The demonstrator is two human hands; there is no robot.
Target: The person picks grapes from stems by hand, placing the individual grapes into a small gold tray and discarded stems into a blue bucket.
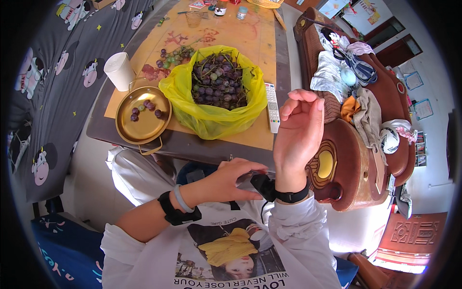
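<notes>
My left hand point(234, 180) reaches across my body, thumb and fingers spread apart, close to the black device point(264, 186) strapped on my right wrist; whether it touches is unclear. Raised beside the table edge, my right hand point(299, 130) holds nothing and its fingers curl loosely. Ahead of both hands stands a yellow plastic bag point(213, 124), its top spread around dark purple grapes point(220, 79) on stems. To the left, a gold two-handled pan point(140, 126) holds several loose grapes point(147, 104). A white remote control point(273, 108) lies right of the bag, partly behind my right hand.
The wooden table point(238, 32) also bears a white paper cup point(119, 71), a bunch of greenish grapes point(175, 57), a glass cup point(194, 18) and small jars point(242, 13). A brown sofa point(357, 173) with clothes stands at right. A cow-print cloth point(75, 90) hangs at left.
</notes>
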